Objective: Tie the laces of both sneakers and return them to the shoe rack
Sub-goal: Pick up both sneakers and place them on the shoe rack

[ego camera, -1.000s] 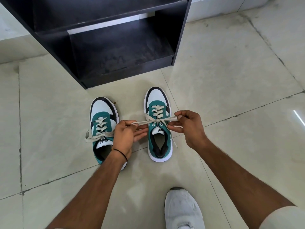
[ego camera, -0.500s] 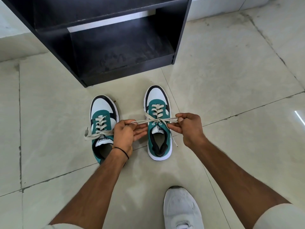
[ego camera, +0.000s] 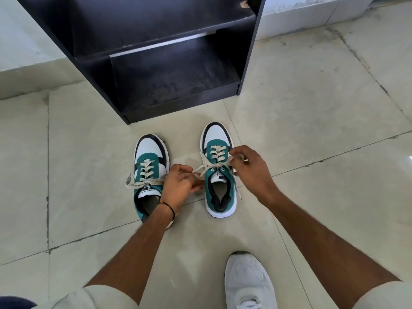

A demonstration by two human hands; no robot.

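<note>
Two teal, white and black sneakers stand side by side on the tiled floor, toes toward the rack. The right sneaker [ego camera: 219, 175] has cream laces [ego camera: 206, 167] pulled out to both sides. My left hand [ego camera: 179, 188] pinches the left lace end between the two shoes. My right hand [ego camera: 250, 170] holds the other lace end at the shoe's right edge, fingers curled around it. The left sneaker [ego camera: 149, 175] lies partly under my left wrist, its laces [ego camera: 142, 182] crossed and trailing loose to the left.
The black shoe rack [ego camera: 169, 70] stands just beyond the sneakers, with its bottom shelf open toward me. My own white shoe [ego camera: 248, 282] rests on the floor near the bottom edge. Pale floor tiles surround everything.
Both hands have shifted: the left hand dropped lower with its lace end, the right hand rose toward the toe side. The lace now slants instead of running level.
</note>
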